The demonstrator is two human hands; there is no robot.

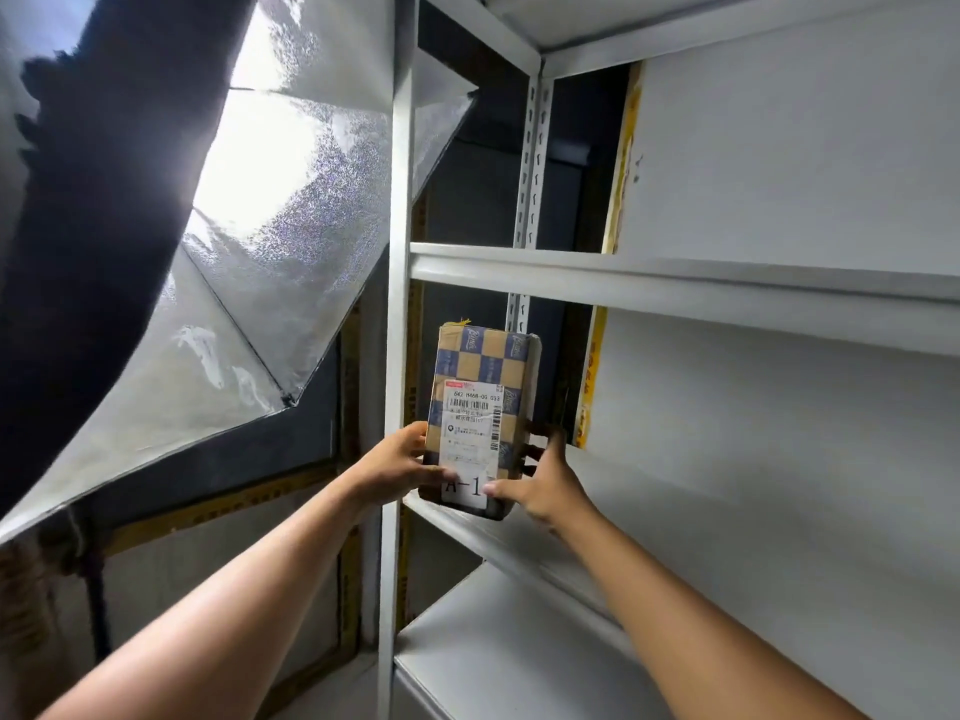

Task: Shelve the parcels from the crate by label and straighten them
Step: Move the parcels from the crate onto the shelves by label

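Observation:
A small cardboard parcel [483, 387] with a blue checked pattern, a white shipping label and an "A-1" tag stands upright at the left end of a white metal shelf [675, 522]. Its bottom rests at the shelf's front edge. My left hand [397, 462] grips the parcel's lower left side. On the lower right side, my right hand [543, 480] holds it, thumb on the front near the tag and fingers behind. The crate is out of view.
The white shelving unit has an upright post [397, 304] just left of the parcel, a shelf board above [675, 283] and another below [509, 657]. A silver reflective softbox [249, 226] hangs at the left. Behind is a dark wall with yellow tape.

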